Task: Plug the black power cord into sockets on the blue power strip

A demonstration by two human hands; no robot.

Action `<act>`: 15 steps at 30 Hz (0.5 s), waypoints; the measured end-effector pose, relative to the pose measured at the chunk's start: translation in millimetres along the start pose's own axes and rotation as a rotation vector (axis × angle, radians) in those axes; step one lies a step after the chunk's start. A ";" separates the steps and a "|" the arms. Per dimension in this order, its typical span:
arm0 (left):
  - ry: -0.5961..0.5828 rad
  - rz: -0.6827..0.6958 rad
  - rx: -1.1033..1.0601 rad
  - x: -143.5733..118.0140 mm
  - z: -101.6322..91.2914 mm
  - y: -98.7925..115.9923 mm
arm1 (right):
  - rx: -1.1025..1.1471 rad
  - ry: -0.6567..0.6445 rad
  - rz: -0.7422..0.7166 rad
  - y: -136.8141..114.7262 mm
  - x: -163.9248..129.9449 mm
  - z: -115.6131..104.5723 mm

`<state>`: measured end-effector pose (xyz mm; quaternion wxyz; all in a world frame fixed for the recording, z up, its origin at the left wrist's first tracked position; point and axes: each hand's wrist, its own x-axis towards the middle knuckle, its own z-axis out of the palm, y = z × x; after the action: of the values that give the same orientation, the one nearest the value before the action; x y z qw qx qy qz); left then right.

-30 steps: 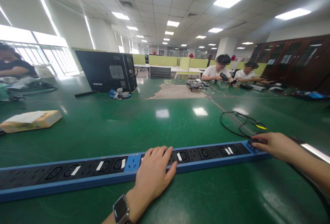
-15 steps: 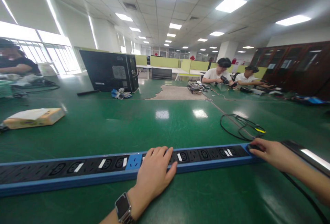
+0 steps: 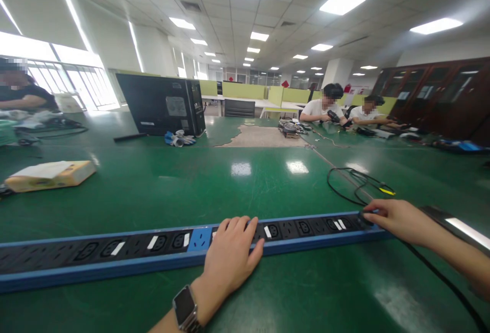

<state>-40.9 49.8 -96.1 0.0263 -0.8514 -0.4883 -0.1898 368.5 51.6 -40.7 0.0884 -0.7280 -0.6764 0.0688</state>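
Cable (image 3: 358, 186) beyond power strip (image 3: 153, 251)

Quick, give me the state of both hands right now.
Left hand: open, lying flat on the blue power strip.
Right hand: fingers on the strip's right end; whether it grips anything cannot be told.

Lying across the near part of a glossy green table (image 3: 268, 180): a long blue power strip (image 3: 126, 254). Sitting farther back: a flat cardboard box (image 3: 49, 174) at left, a black computer case (image 3: 163, 105), a coiled black cable (image 3: 358, 185) at right.
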 end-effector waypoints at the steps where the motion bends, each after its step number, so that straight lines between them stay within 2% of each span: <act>1: 0.002 0.001 0.002 0.1 0.3 0.0 | -0.005 0.000 0.008 0.8 1.6 3.1; 10: -0.001 -0.004 0.005 -1.1 0.6 -0.8 | -0.046 -0.027 0.022 5.2 13.8 0.5; 15: 0.010 0.000 0.007 -0.6 1.2 -1.2 | -0.098 -0.016 -0.019 5.9 16.3 7.5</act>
<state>-41.8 50.2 -97.5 0.0316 -0.8503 -0.4889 -0.1924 373.7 67.7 -49.0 0.0477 -0.7243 -0.6866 0.0404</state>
